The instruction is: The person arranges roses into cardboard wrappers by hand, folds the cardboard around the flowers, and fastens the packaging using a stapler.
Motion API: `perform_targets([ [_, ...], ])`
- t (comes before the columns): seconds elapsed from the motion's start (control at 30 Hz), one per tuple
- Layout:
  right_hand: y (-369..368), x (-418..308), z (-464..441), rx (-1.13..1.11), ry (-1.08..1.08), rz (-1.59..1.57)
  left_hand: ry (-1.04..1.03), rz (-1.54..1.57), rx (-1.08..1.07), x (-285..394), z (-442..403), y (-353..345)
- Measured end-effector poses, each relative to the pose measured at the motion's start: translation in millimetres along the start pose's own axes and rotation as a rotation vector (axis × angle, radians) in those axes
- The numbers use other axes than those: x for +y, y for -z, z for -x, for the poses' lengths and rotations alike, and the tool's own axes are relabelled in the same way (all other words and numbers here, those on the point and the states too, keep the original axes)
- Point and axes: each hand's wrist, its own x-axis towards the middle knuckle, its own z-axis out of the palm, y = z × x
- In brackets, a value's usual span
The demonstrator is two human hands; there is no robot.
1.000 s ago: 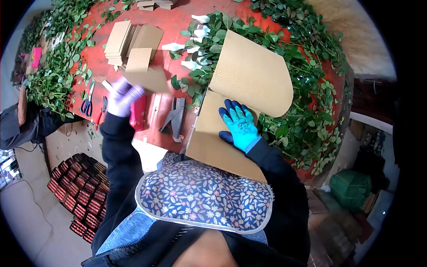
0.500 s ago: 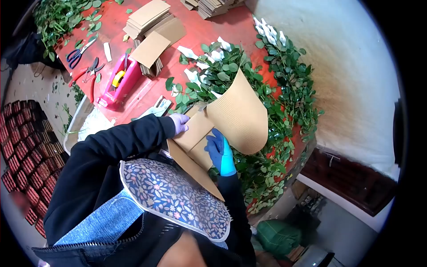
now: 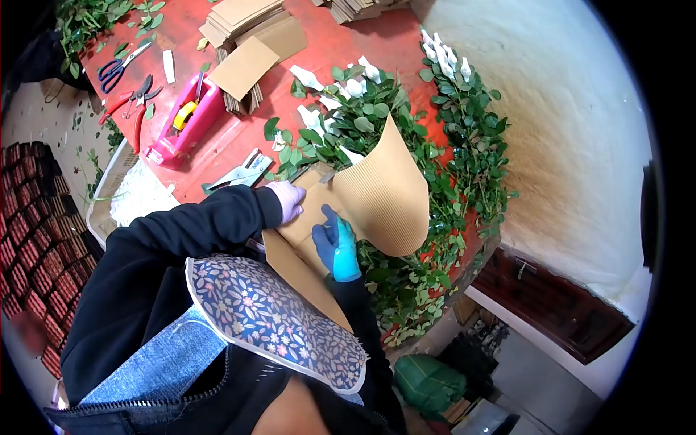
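My left hand, in a lilac glove, has its fingers closed on the upper left edge of a folded cardboard sheet. My right hand, in a blue-coated glove, lies against the same sheet, index finger and thumb apart. A curved corrugated flap rises to the right of my hands. Beyond it are leafy rose stems, with white sleeves over the buds. A metal stapler lies just above my left wrist. The sheet's lower part reaches down beside a flowered apron.
A pink tape dispenser, red-handled pruners and scissors lie on the red table. Cardboard pieces are stacked at the back. More sleeved roses line the right side by the wall. A white basket stands left.
My right hand has shifted left and slightly up along the cardboard, its index finger now stretched out. My left hand keeps hold of the edge. The view has moved slightly.
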Motion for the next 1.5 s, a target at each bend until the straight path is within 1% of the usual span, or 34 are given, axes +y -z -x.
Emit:
perform_targets([
  [0.07,-4,-1,1,0.101,0.216,0.302,0.032,-0.019,-0.035,8,1,8],
  [0.1,-4,-4,1,0.107,0.211,0.300,0.066,-0.040,-0.065,10,0,10],
  [0.17,-5,-13,2,0.087,0.120,0.396,0.049,-0.054,-0.100,8,-6,12],
  [0.2,-6,-17,2,0.091,0.116,0.392,0.034,-0.070,-0.126,6,-9,13],
  [0.27,-7,-25,2,0.081,0.026,0.343,0.022,-0.085,-0.142,4,-13,12],
  [0.3,-5,-27,0,0.085,0.024,0.339,0.011,-0.095,-0.155,3,-16,10],
  [0.37,0,-31,-3,0.136,0.430,1.066,-0.023,-0.084,-0.124,-2,-18,6],
  [0.4,-1,-33,-4,0.140,0.425,1.064,-0.054,-0.069,-0.088,-4,-18,3],
  [0.47,-4,-37,-6,0.112,0.355,1.079,-0.043,-0.074,-0.075,-4,-16,1],
  [0.5,-5,-33,-6,0.100,0.335,1.151,-0.028,-0.077,-0.059,-3,-15,2],
  [0.6,-8,-29,-13,0.091,0.338,1.142,-0.015,-0.066,-0.039,-4,-15,2],
  [0.63,-8,-29,-14,0.042,0.264,1.154,-0.017,-0.061,-0.049,-7,-18,1],
  [0.67,-7,-28,-14,0.058,0.261,1.151,-0.028,-0.071,-0.052,-6,-20,3],
  [0.73,-7,-25,-14,0.128,0.383,1.201,-0.034,-0.117,-0.101,-4,-20,9],
  [0.8,-7,-22,-14,0.154,0.391,1.173,-0.054,-0.118,-0.092,-6,-14,20],
  [0.87,-6,-21,-13,0.175,0.391,1.138,-0.001,-0.113,-0.014,-9,-6,36],
  [0.9,-6,-24,-13,0.170,0.388,1.142,0.106,0.059,-0.122,-8,-3,46],
  [0.93,-6,-25,-13,0.166,0.386,1.147,0.106,0.044,-0.136,-13,-1,44],
  [1.0,-5,-21,-14,0.189,0.394,1.128,0.048,0.089,-0.096,-19,2,42],
  [1.07,-4,-17,-15,0.194,0.410,1.122,-0.069,0.085,-0.045,-23,2,28],
  [1.13,-3,-19,-13,0.201,0.378,1.112,-0.142,0.105,0.078,-3,8,30],
  [1.17,-2,-19,-13,0.198,0.383,1.125,-0.061,0.162,-0.071,7,6,36],
  [1.2,-2,-20,-12,0.191,0.388,1.141,-0.089,0.104,-0.092,7,5,32],
  [1.27,-4,-21,-11,0.184,0.340,1.120,-0.172,-0.058,-0.071,-4,2,16],
  [1.33,-3,-21,-11,0.173,0.338,1.176,-0.318,-0.111,0.100,5,6,17],
  [1.37,-2,-16,-11,0.197,0.362,1.176,-0.322,-0.299,0.103,26,10,33],
  [1.4,-2,-22,-9,0.150,0.276,1.135,-0.437,-0.305,0.100,22,4,33],
  [1.47,0,-15,-6,0.215,0.379,1.165,-0.428,-0.354,0.013,21,-3,25],
  [1.5,-1,-12,-7,0.180,0.353,1.163,-0.448,-0.305,0.007,15,-7,20],
])
